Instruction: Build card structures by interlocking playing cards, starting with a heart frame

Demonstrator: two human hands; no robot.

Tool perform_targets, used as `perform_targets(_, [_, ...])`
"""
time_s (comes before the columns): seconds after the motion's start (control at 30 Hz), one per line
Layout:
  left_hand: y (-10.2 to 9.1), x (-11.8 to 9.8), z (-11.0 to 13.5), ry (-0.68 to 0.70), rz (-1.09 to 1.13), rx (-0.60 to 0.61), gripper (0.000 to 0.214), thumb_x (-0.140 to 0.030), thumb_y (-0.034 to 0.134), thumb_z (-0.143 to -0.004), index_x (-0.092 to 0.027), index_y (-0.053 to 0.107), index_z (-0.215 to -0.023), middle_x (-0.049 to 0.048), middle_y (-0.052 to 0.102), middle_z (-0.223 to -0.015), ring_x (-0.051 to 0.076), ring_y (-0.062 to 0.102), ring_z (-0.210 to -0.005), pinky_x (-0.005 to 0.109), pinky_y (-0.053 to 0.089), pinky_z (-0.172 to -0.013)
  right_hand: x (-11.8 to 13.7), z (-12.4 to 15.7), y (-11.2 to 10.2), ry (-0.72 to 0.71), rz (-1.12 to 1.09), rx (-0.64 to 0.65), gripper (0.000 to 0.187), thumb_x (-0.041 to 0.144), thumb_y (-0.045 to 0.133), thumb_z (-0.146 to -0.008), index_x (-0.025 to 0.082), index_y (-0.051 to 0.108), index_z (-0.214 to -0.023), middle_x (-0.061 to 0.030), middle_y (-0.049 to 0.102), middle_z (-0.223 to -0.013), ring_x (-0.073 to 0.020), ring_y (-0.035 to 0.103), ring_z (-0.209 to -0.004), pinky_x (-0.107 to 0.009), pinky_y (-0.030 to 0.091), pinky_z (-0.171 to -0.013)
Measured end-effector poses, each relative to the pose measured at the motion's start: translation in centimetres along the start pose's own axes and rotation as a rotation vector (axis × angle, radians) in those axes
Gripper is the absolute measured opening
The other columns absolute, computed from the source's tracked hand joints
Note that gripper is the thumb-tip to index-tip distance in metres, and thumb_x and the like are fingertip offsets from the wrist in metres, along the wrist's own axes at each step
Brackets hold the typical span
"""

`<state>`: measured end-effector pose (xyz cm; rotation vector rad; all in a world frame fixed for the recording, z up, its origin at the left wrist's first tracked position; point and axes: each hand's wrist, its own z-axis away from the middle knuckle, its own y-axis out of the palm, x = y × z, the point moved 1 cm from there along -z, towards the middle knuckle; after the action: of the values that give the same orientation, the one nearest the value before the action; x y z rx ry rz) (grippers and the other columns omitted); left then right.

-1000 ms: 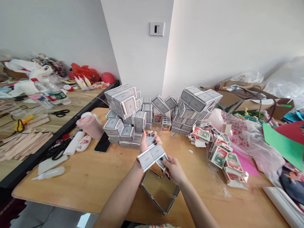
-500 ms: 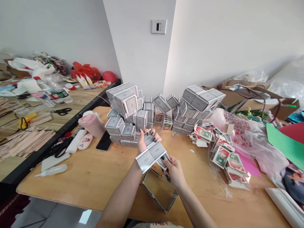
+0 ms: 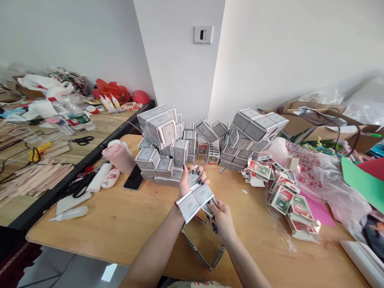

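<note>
Between my hands is a piece made of playing cards (image 3: 195, 203), grey-patterned backs up, with bent white edges. My left hand (image 3: 183, 186) lies under its far side, thumb raised and dark-nailed fingers curled over the far card. My right hand (image 3: 223, 220) pinches the near right card between thumb and fingers. Below the hands, a square open frame of cards (image 3: 196, 252) rests on the table, partly hidden by my right hand and forearm. Beyond stand stacked card blocks, a left stack (image 3: 157, 124) and a right stack (image 3: 255, 126).
Opened card boxes (image 3: 282, 200) lie on the table's right, beside crumpled plastic (image 3: 336, 188). At left are a phone (image 3: 133, 179), a pink roll (image 3: 118, 157), a glue bottle (image 3: 70, 213) and black-handled scissors (image 3: 81, 186). A wall (image 3: 180, 60) stands behind the stacks.
The whole view has shifted slightly, so things appear a little further right. Both hands keep their hold on the playing cards, with hardly any change in pose.
</note>
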<state>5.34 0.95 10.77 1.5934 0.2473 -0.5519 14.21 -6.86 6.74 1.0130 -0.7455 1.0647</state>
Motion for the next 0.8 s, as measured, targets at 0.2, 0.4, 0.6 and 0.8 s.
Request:
perform_targets(0.2, [0.1, -1.0, -0.2, -0.004, 0.105, -0.036, 0.037, -0.055, 0.046, -0.078, -0.02, 0.043, -0.068, -0.0019, 0.039, -0.068, 0.007, 0.036, -0.051, 0.02, 0.033, -0.046, 1.5, 0.0, -0.5, 0.071, 0.03, 0.286, 0.038, 0.051, 0.062, -0.067, 0.017, 0.046, -0.068, 0.0015, 0.058, -0.05, -0.0067, 0.046, -0.03, -0.017, 0.037, -0.028])
perform_targets(0.4, [0.3, -1.3, -0.1, 0.008, 0.162, -0.027, 0.046, -0.064, 0.043, -0.074, -0.019, 0.044, -0.066, -0.0003, 0.042, -0.068, 0.009, 0.042, -0.054, 0.023, 0.037, -0.049, 1.1, 0.2, -0.9, 0.153, -0.027, 0.318, 0.039, 0.05, 0.064, -0.064, 0.017, 0.044, -0.062, 0.003, 0.054, -0.042, -0.0073, 0.044, -0.026, -0.016, 0.032, -0.024])
perform_targets(0.6, [0.2, -0.7, -0.3, 0.033, 0.151, -0.057, 0.039, -0.056, 0.049, -0.075, -0.019, 0.044, -0.063, -0.002, 0.038, -0.065, 0.008, 0.038, -0.049, 0.021, 0.031, -0.044, 0.7, 0.4, -0.5, 0.128, 0.002, 0.107, 0.037, 0.048, 0.063, -0.063, 0.019, 0.04, -0.059, 0.0094, 0.042, -0.034, -0.0022, 0.027, -0.021, -0.015, 0.018, -0.022])
perform_targets(0.8, [0.3, -0.2, 0.0, 0.0, 0.16, -0.017, 0.037, -0.055, 0.051, -0.075, -0.02, 0.043, -0.065, -0.0019, 0.038, -0.065, 0.008, 0.039, -0.05, 0.022, 0.031, -0.044, 1.1, 0.6, -0.2, 0.132, 0.027, 0.063, 0.034, 0.045, 0.06, -0.064, 0.02, 0.038, -0.058, 0.0099, 0.041, -0.034, -0.002, 0.028, -0.021, -0.014, 0.015, -0.024])
